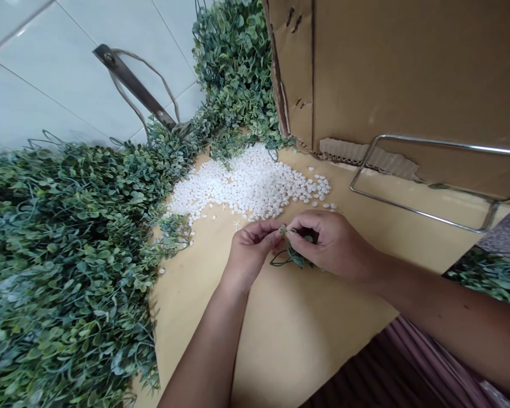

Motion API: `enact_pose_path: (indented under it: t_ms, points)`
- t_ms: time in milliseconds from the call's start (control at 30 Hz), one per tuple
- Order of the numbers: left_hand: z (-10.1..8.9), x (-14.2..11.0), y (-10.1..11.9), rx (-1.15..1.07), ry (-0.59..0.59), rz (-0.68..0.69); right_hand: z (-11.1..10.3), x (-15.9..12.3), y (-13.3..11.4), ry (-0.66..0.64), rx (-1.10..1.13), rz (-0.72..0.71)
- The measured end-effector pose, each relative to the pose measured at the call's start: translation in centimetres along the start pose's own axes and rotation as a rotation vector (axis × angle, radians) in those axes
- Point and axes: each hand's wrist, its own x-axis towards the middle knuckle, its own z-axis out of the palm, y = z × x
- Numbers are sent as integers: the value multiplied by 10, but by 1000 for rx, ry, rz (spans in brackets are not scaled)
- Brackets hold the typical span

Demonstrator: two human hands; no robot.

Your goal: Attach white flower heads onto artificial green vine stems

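My left hand point(250, 254) and my right hand point(330, 243) meet over a tan board point(289, 328), fingertips pinched together on a small green artificial leaf sprig point(291, 256). The sprig's wiry stems hang below my right palm. Both hands are closed on it. A heap of small white plastic pieces point(246, 184) lies just beyond my hands on the board.
A big mass of green artificial foliage point(63, 249) covers the left side and runs up the back point(233, 73). A cardboard box point(391, 73) stands at the right rear with a metal wire frame point(425, 175) before it. More foliage point(488, 275) lies at the right. White tiled floor point(46, 73) beyond.
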Motion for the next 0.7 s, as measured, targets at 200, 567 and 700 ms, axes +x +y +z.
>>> enact_pose_path:
  t_ms: [200, 567, 700]
  points:
    - [-6, 1, 3, -92, 27, -28, 0, 1, -1, -7, -2, -8]
    - [-4, -1, 6, -166, -78, -126, 0, 0, -1, -4, -10, -27]
    - [-4, 0, 5, -171, -55, -126, -1, 0, -1, -4, -15, -40]
